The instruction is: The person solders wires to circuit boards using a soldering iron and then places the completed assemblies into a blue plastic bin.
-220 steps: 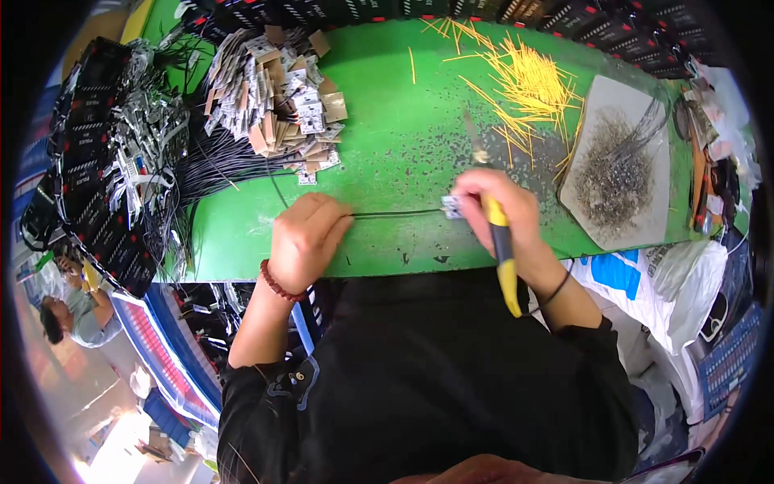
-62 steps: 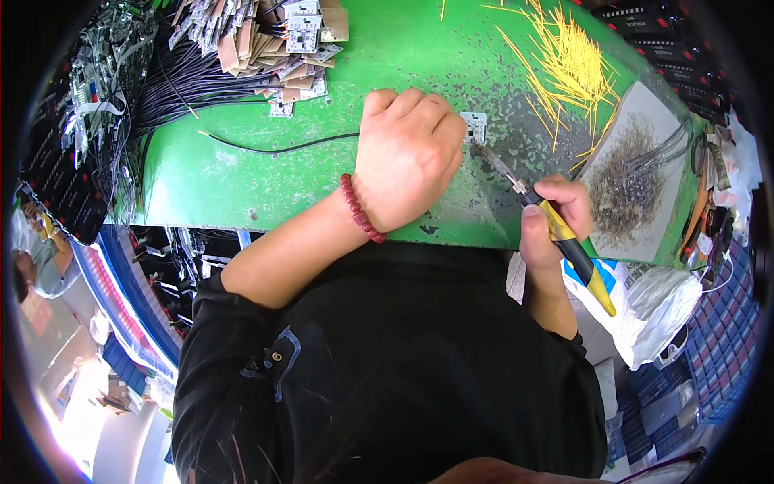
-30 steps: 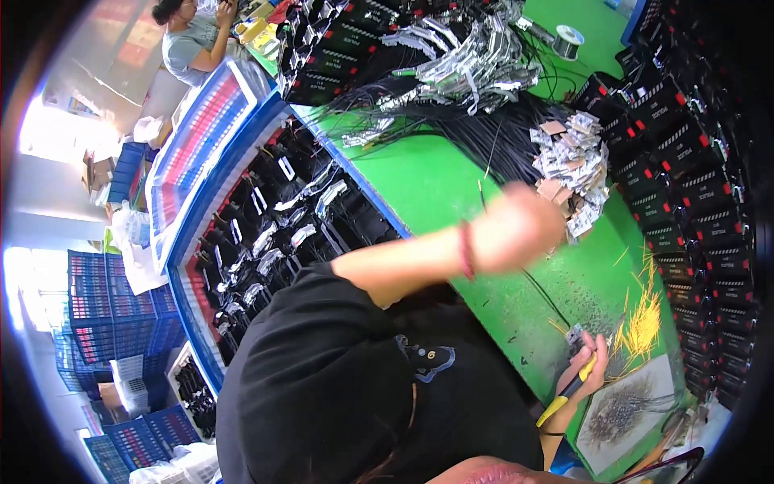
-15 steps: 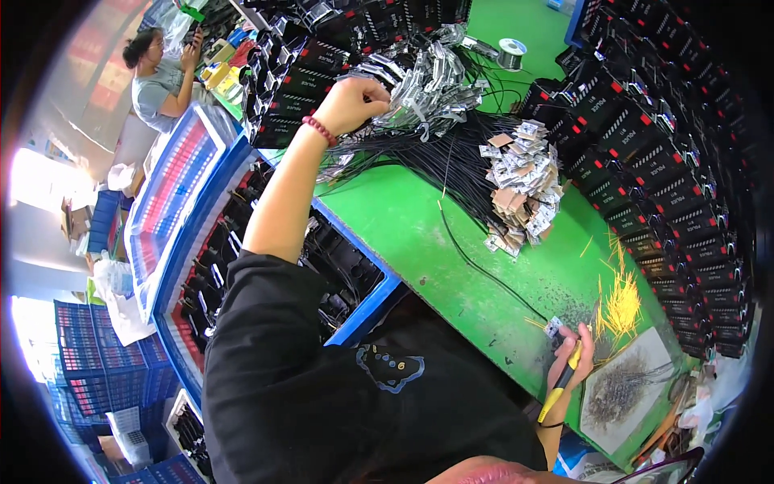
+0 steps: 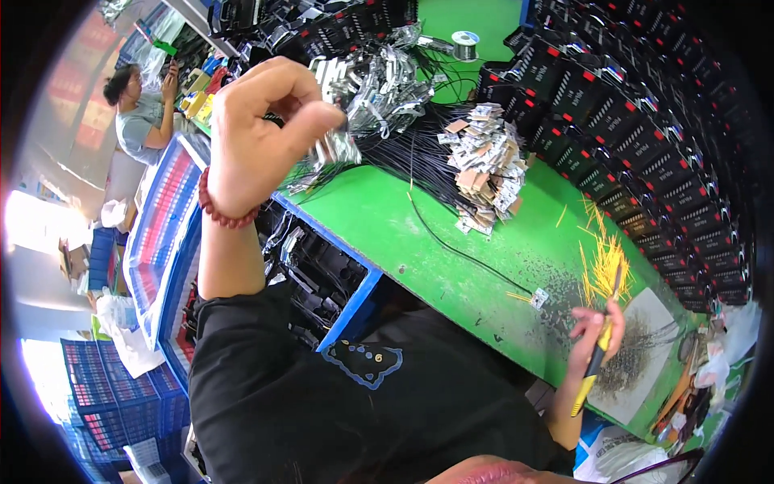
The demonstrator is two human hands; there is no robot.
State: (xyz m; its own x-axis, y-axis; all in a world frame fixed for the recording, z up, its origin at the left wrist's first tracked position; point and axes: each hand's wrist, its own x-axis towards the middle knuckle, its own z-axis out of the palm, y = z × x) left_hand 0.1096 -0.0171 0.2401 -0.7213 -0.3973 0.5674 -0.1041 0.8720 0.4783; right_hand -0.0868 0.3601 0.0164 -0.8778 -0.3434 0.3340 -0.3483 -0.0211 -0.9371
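My left hand (image 5: 266, 133) is raised over the table's left edge, fingers curled and thumb against them. Blurred silver pieces show beside its fingertips; whether one is in its grip is hard to make out. Behind it lies a heap of silver metal parts (image 5: 387, 93) with black cables. At the lower right my right hand (image 5: 595, 335) is closed around a slim tool (image 5: 598, 359) with a yellow-and-black handle, its thin tip pointing up and away. Left of that hand, a small circuit board (image 5: 539, 298) with yellow wires lies on the green table at the end of a black cable (image 5: 459, 252).
Bundled small boards (image 5: 488, 165) are piled mid-table. Yellow wire pieces (image 5: 606, 270) lie near a stained grey plate (image 5: 637, 355). Stacked black cases (image 5: 613, 129) line the right. A wire spool (image 5: 465, 46) stands at the back. Blue crates (image 5: 121, 387) and another person (image 5: 141, 117) are at left.
My left hand has drawn back from the silver heap, toward me and left. My right hand has moved away from the small board, which stays on the table; its tool points more upright.
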